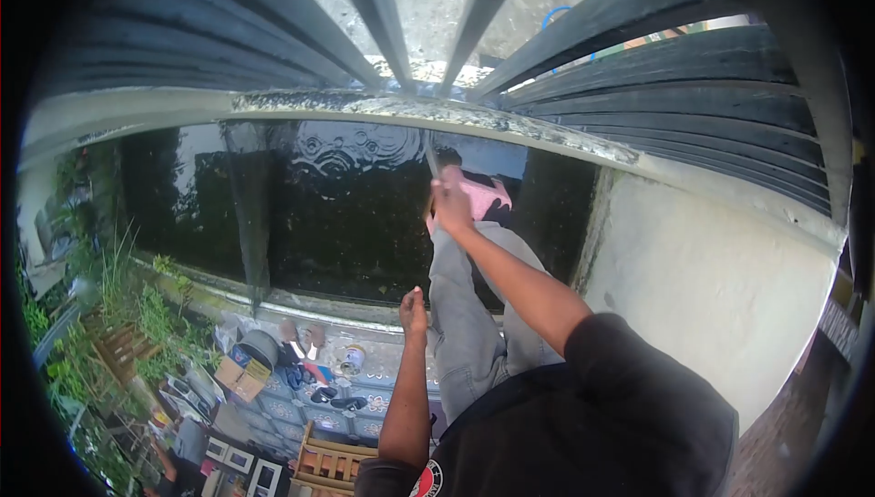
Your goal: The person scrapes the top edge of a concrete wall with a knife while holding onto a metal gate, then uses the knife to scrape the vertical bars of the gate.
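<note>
My right hand point(451, 205) reaches forward over a dark water tank and is closed around a thin grey rod point(433, 152), which slants down to the water. Just beyond and beside that hand lies a pink patterned thing point(488, 194) with dark patches; its kind I cannot make out. My left hand point(414, 312) hangs free near the tank's near rim, its fingers loosely parted and nothing visible in it. Rings of ripples spread on the water point(346, 214) left of the rod. Below my right arm show my grey trousers point(460, 333).
A dark slatted fence point(638, 68) rises beyond the tank's far ledge point(437, 112). At right stands a pale wall point(711, 269). Behind the near rim are a bucket point(259, 347), cardboard box point(242, 377), black slippers point(339, 398), a wooden bench point(328, 460) and plants point(159, 315).
</note>
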### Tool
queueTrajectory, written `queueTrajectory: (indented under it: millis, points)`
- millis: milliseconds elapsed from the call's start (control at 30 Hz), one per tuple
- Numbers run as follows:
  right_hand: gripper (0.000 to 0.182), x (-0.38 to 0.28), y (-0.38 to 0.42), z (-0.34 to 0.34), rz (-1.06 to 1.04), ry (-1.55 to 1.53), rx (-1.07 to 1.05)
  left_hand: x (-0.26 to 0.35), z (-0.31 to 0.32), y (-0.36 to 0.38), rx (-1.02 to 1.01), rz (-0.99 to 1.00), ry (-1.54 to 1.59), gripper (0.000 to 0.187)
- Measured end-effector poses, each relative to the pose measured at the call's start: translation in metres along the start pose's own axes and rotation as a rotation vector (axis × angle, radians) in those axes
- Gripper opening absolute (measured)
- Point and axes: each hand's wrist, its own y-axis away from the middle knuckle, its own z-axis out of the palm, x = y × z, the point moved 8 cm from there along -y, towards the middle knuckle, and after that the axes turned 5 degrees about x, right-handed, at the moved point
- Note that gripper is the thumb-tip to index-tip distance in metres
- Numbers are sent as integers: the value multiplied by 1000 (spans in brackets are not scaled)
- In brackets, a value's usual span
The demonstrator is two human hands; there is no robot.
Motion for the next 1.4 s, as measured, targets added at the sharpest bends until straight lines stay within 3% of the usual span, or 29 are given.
queueTrajectory:
  millis: [100, 200, 267, 433, 467, 533, 600, 633, 700, 733, 800, 867, 967, 1033, 1200, 1267, 1400]
  points:
    - [44, 10, -10, -76, 115, 19, 120, -8, 2, -6, -46, 40, -73, 45]
    - [41, 14, -34, -101, -1, 115, 275, -21, 2, -23, -74, 89, -169, 46]
    - [38, 39, -47, -80, 34, 70, 113, -12, 6, -21, -83, 76, -197, 47]
    - [34, 88, -10, -86, -98, 132, 39, 14, 19, -25, -170, 95, -262, 49]
    - [32, 114, 4, -94, 96, 135, 4, 27, 22, -19, -166, 94, -266, 50]
    - [30, 130, 16, -115, 286, 134, -26, 47, 29, -17, -164, 100, -269, 52]
    - [22, 146, 33, -155, 548, -166, 230, 57, 35, -16, -189, 115, -243, 55]
    - [22, 141, 35, -170, 557, -165, 240, 59, 37, -17, -195, 112, -247, 58]
    - [20, 125, 20, -211, 403, -119, 361, 56, 39, -14, -209, 104, -255, 58]
    - [20, 138, 4, -223, 398, -115, 374, 57, 43, -16, -212, 105, -248, 58]
    - [22, 184, -20, -262, 363, 12, 604, 50, 45, -13, -255, 114, -242, 59]
    - [26, 222, -44, -298, 408, -4, 716, 43, 37, -7, -219, 73, -276, 59]
    - [40, 212, -58, -341, 553, -133, 717, 10, 24, -23, -213, 85, -289, 56]
    - [49, 184, -70, -372, 211, 519, 772, 0, 18, -22, -187, 69, -300, 52]
    - [57, 173, -73, -338, 306, 445, 700, -20, 9, -28, -180, 59, -298, 49]
    - [58, 128, -62, -303, 412, 395, 651, -23, 11, -31, -182, 67, -297, 48]
    - [62, 74, -50, -232, 330, 314, 504, -6, 25, -20, -170, 66, -327, 49]
